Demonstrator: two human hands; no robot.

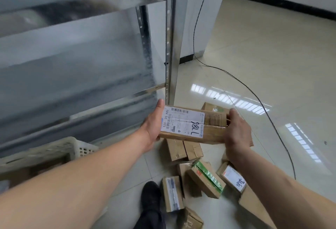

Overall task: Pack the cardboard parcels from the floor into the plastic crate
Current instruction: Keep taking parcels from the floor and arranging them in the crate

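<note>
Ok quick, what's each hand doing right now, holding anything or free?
Left hand: grips the left end of the labelled parcel.
Right hand: grips the right end of the same parcel, held above the floor pile.

Labelled cardboard parcel (192, 125) held level above floor pile (198, 178) — white plastic crate (80, 148) lower left.

Storeroom: metal shelving (91, 47), scattered parcels (205, 178)

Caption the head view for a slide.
Both hands, left and right, hold a labelled parcel above floor parcels, crate at left.
</note>
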